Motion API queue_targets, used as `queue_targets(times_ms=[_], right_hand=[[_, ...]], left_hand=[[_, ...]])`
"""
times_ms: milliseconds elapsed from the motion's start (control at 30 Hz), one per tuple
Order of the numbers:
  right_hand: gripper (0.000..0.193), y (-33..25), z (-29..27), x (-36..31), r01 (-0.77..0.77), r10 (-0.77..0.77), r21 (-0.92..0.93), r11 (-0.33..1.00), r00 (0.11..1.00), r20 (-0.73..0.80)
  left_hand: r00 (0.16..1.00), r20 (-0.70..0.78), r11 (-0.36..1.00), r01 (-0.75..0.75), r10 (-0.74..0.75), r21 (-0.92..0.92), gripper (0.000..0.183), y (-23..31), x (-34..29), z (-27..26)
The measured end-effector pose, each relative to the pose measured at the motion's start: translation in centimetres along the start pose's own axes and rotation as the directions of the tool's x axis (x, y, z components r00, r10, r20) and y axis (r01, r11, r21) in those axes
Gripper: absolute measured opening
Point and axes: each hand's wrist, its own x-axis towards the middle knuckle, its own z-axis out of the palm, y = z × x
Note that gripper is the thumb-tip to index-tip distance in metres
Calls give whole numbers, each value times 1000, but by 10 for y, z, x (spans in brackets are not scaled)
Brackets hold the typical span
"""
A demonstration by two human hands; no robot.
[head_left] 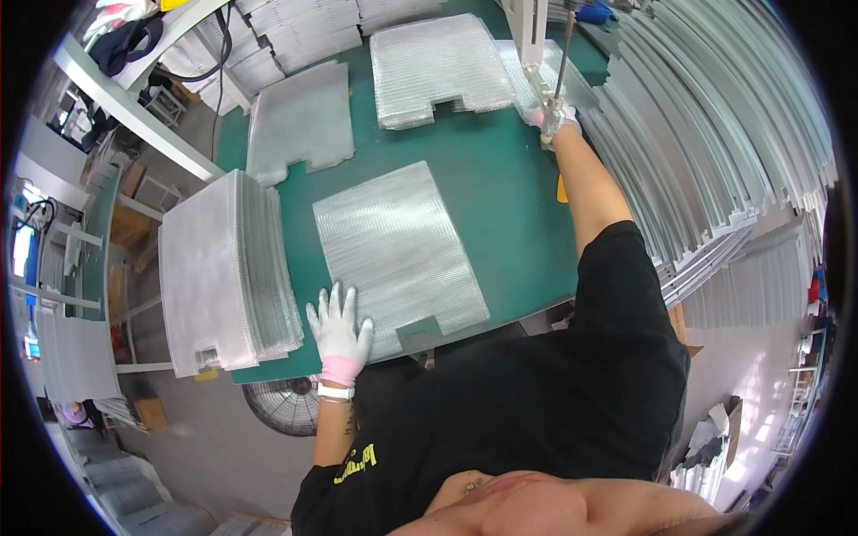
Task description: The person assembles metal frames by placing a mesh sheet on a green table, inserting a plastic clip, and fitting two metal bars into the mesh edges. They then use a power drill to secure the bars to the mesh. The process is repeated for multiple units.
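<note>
Silver mesh sheet (pixel 393 246), right of spread left fingers (pixel 336 304) | seems light, thin, bendable; best held by opposite edges | right hand (pixel 564 118): closing, I cannot tell

The metal fixture (pixel 562 67) partly hides the right grip (pixel 567 117); finger contact is indeterminate. The top edge cuts off the white post (pixel 527 29). The bench (pixel 509 223) partly covers the fan (pixel 281 409).

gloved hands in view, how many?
2: left hand at the near-left edge of the middle mesh sheet; right hand at the metal fixture, far right of the table, partly hidden.
</note>
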Motion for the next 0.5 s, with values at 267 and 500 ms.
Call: queue_targets(times_ms=[267,500], right_hand=[[67,13,23,45,4,1,110,994,999,-47],[65,-7,-44,16,136,-109,50,989,928,-356]], left_hand=[[1000,2,998,-26,27,-54,66,2,7,-2],[1000,2,998,-31,31,-53,66,2,7,0]])
